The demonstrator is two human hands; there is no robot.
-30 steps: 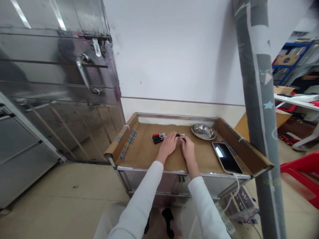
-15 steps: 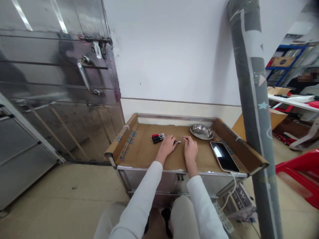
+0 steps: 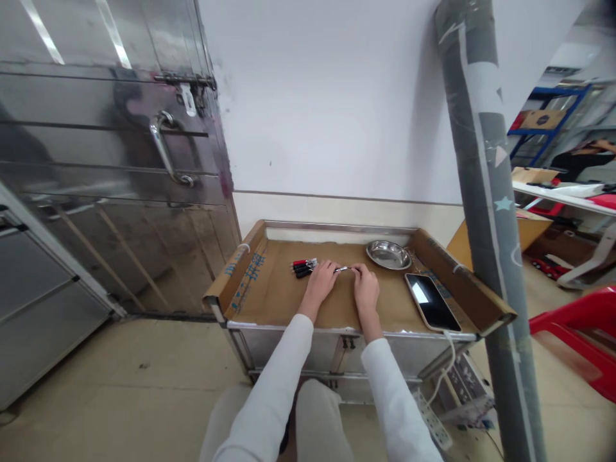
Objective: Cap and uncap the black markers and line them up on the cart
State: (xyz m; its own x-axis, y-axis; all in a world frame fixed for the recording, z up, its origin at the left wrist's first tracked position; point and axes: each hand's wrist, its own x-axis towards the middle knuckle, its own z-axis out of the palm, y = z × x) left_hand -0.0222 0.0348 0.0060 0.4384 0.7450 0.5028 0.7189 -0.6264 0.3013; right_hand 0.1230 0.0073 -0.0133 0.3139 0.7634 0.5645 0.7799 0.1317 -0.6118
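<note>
Both my hands rest on a cardboard-lined metal cart (image 3: 269,295). A thin pen (image 3: 344,269) lies across the gap between them, and each hand pinches one end of it. My left hand (image 3: 321,281) has its fingers curled over the pen's left end. My right hand (image 3: 366,287) has its fingers closed on the right end. Just left of my left hand lies a small bundle of red and black pens (image 3: 303,265).
A steel dish (image 3: 389,254) sits at the cart's back right, and a phone (image 3: 432,310) with a white cable lies near the right edge. A grey patterned pillar (image 3: 486,212) stands at the right. A steel door (image 3: 110,154) is at the left, a red stool (image 3: 577,333) far right.
My hands had pulled apart half a second ago, each with a pen part. Now they have come together again with the pen between them.
</note>
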